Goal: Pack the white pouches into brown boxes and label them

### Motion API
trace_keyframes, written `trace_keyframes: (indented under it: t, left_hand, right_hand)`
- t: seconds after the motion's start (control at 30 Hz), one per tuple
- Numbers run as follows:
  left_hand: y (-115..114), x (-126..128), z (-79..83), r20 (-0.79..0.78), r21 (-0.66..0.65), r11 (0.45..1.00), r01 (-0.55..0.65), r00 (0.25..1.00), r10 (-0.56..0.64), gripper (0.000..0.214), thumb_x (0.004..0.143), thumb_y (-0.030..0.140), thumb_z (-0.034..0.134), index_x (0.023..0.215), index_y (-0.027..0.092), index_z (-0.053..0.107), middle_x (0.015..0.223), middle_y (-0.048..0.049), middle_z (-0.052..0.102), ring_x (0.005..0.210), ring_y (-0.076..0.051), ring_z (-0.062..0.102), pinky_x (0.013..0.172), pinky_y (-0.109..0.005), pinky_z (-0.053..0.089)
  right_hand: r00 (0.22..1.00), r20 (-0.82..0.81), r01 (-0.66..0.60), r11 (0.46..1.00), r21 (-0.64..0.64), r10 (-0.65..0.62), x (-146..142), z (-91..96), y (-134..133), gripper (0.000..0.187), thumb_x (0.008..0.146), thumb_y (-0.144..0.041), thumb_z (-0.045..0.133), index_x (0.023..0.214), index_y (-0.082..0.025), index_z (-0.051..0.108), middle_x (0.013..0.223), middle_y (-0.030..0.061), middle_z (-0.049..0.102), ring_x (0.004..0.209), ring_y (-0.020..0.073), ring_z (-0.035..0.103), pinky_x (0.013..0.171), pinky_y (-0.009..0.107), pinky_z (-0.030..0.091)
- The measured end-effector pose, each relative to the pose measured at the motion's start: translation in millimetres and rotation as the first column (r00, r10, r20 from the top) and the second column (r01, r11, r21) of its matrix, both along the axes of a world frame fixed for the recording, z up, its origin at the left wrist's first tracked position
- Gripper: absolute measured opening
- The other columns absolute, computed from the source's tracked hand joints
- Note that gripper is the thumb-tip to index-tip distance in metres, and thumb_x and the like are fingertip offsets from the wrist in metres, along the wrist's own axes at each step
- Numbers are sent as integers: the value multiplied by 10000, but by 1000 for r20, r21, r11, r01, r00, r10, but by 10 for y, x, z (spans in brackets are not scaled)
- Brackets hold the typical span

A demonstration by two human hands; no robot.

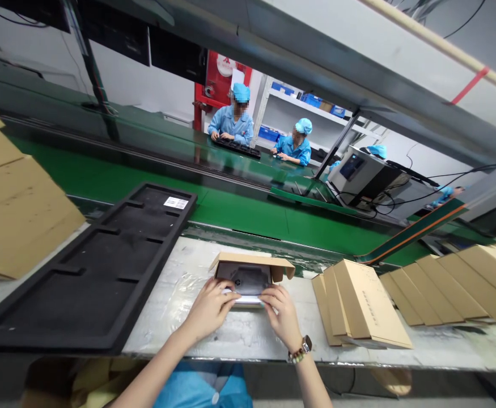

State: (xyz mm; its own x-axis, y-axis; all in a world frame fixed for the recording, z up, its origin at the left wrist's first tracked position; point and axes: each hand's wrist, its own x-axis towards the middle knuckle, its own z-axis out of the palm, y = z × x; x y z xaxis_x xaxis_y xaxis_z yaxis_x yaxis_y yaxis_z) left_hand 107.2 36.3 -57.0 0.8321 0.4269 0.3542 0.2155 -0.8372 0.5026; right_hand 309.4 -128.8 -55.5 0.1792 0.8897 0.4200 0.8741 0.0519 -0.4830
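Observation:
An open cardboard box (254,259) stands on the worktable in front of me, its lid flap raised at the far side. Inside it lies a dark, shaped insert (250,279). A white flat piece (249,299) runs along the box's near edge; whether it is paper or something stiffer I cannot tell. My left hand (211,309) has its thumb and fingers closed at the left end of this piece. At the right end, my right hand (279,310) pinches it in the same way.
A long black foam tray (115,255) lies to the left, beside stacked cardboard boxes (22,209). Folded cardboard boxes (362,303) lean in a row at right. Beyond the worktable (162,317) runs a green conveyor (239,212), with co-workers (233,122) across it.

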Motion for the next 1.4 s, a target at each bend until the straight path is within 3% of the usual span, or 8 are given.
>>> trace_keyframes:
  t: [0.23,0.37,0.47,0.6,0.83,0.97,1.2,1.4]
  left_hand:
    - [-137,-70,-148,261,15,990,-139,956,130,124,935,250,549,955,276,668,985,-19,648,987,-217,615,1058,-487,402]
    - [43,-133,-98,472,-314,803,-506,651,595,429,816,361,719,1155,214,500,848,7,541,734,-172,570,770,-330,521]
    - [323,-56,154,256,-386,856,-345,851,459,628,854,371,638,1391,215,352,769,54,538,610,-144,557,667,-272,517]
    - [490,-22,304,98,-356,925,-135,979,181,473,908,215,437,1379,260,462,940,7,681,819,-180,671,792,-289,537]
    - [59,-577,-405,-27,-186,981,-55,998,51,865,741,52,627,1503,351,348,1471,-96,401,1356,-307,431,1100,-448,432]
    - [-115,-550,-606,-37,-193,971,-139,990,135,902,796,3,541,1557,355,211,1436,-105,422,1271,-269,522,1029,-393,499]
    - [383,241,370,-105,-108,905,-411,910,401,308,986,318,424,1209,214,610,1189,-97,672,1041,-254,664,875,-308,496]
    - [797,401,931,-175,-93,910,-404,906,385,403,1000,420,340,912,203,668,792,-92,722,774,-279,693,688,-312,448]
  right_hand:
    - [991,-101,90,995,31,-87,-173,-246,-254,406,993,-236,465,1392,-279,526,1400,92,565,1383,294,428,1083,518,441]
    - [868,-295,472,851,232,-401,-68,-106,-162,529,951,-318,557,1442,-197,404,1097,126,614,913,247,634,775,392,560]
    - [856,-366,429,897,108,-365,139,172,134,683,955,-313,516,1549,-178,208,870,33,602,635,182,569,622,316,528]
    - [908,-335,286,956,59,-251,278,321,328,497,950,-236,427,1446,-209,439,1007,72,664,835,216,648,786,347,536]
    - [965,-150,210,976,-49,-215,-36,-329,-273,717,757,-177,583,1457,-263,455,1414,126,493,1219,329,547,957,454,490]
    - [970,-141,176,972,-153,-198,-153,-350,-350,780,813,-162,499,1551,-294,282,1411,93,515,1275,305,500,1017,469,449]
    - [894,-293,316,941,-125,-339,298,331,322,429,1016,-366,273,1230,-177,593,1040,115,695,804,234,671,699,339,530]
    - [930,-199,292,951,-104,-308,712,788,680,443,1002,-430,357,776,-192,655,729,63,661,710,225,625,676,307,474]
